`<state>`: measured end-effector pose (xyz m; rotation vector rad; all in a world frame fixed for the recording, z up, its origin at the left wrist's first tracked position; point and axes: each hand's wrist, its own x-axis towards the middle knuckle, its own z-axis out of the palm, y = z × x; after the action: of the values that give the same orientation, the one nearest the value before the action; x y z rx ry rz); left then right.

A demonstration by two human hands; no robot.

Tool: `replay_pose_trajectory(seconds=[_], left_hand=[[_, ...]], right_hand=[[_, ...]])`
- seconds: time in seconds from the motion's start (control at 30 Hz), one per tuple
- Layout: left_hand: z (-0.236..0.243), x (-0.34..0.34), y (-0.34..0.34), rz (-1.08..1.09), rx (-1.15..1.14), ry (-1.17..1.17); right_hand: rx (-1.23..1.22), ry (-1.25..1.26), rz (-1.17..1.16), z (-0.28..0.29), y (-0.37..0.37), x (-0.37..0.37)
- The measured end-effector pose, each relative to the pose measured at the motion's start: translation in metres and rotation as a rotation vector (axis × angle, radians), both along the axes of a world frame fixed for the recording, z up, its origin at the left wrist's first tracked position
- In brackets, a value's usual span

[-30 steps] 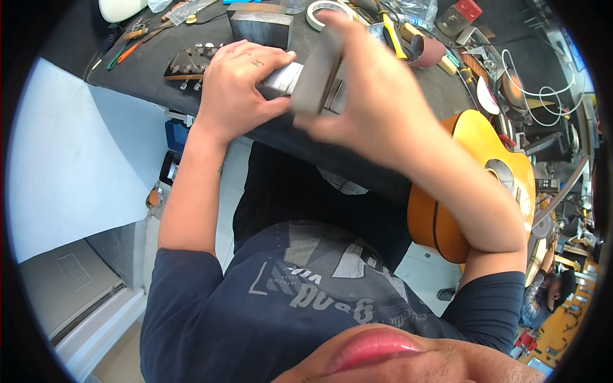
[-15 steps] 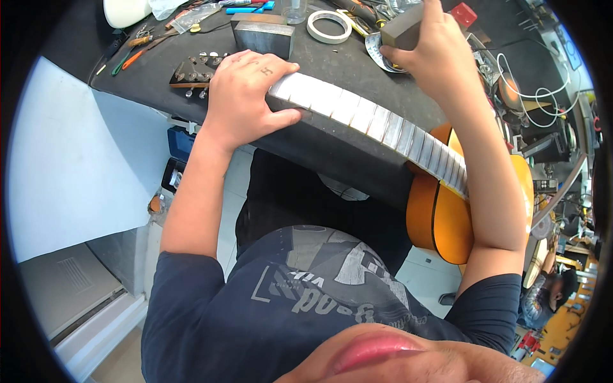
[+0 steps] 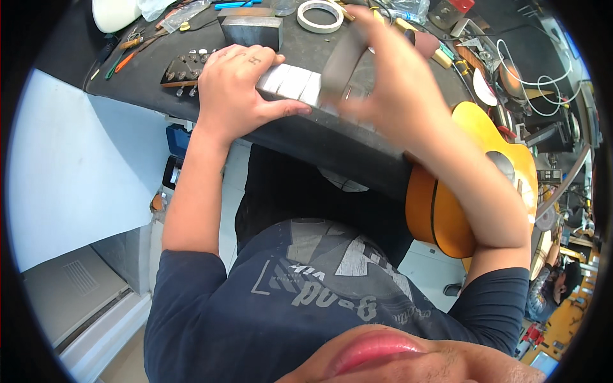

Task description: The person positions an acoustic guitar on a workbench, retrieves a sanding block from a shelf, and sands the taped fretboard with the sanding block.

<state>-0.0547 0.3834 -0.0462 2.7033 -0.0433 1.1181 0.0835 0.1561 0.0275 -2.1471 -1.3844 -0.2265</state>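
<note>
An acoustic guitar with an orange-yellow body (image 3: 472, 124) lies across the bench, its headstock (image 3: 182, 70) at the left. White or silver strips cover the fretboard (image 3: 290, 82) between the frets. Near the headstock, my left hand (image 3: 233, 83) is wrapped over the neck, thumb along the near edge. My right hand (image 3: 399, 83), smeared by motion, grips a grey rectangular block (image 3: 345, 60). The block is over the middle of the fretboard; whether it touches is hard to tell. My right hand and forearm hide the upper frets.
Behind the neck stands a metal-faced block (image 3: 252, 32), with a roll of tape (image 3: 319, 16) to its right. Hand tools (image 3: 137, 51) lie at the far left. White cable (image 3: 543, 96) and clutter crowd the right side. Another person (image 3: 552, 290) is at the far right.
My right hand has brought the grey block from the back of the bench down and left over the fretboard. My left hand stays on the neck, its thumb stretched a little further.
</note>
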Motion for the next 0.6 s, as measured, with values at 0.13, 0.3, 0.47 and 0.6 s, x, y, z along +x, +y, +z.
replay_pose_trajectory(seconds=[0.13,0.3,0.47,0.6], left_hand=[[-0.004,0.002,0.000,-0.001,-0.006,0.013],[-0.007,0.002,0.001,0.017,-0.011,0.027],[-0.002,0.003,-0.001,0.003,0.022,-0.014],[-0.001,-0.001,-0.002,0.004,0.002,0.006]], right_hand=[[-0.023,-0.001,0.090,0.008,-0.004,-0.011],[0.060,-0.026,0.223,-0.004,-0.007,-0.027],[0.003,-0.019,0.039,0.002,-0.001,-0.001],[0.095,-0.132,0.206,0.001,-0.003,-0.018]])
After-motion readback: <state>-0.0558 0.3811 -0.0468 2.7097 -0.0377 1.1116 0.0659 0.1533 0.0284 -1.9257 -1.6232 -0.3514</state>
